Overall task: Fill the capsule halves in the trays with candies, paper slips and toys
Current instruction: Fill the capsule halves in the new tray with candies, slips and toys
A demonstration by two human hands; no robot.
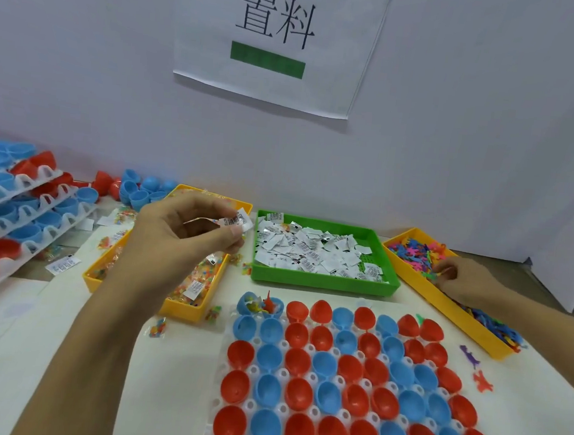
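Observation:
A white tray (250,406) with several red and blue capsule halves lies in front of me. The blue half (259,306) at its far left corner holds a candy packet and a red toy. My left hand (179,231) hovers above the yellow candy tray (185,312) and pinches a folded paper slip (238,220) together with a clear candy packet. The green tray (321,280) holds several paper slips. My right hand (465,280) reaches into the yellow toy tray (445,302) on the right, fingers pinching a small green toy (432,275).
Stacked white trays (15,219) with red and blue capsule halves stand at the left. Loose blue and red halves (141,189) lie by the wall. Stray candy packets (157,327) and a purple toy (470,356) and red toy (482,380) lie on the table.

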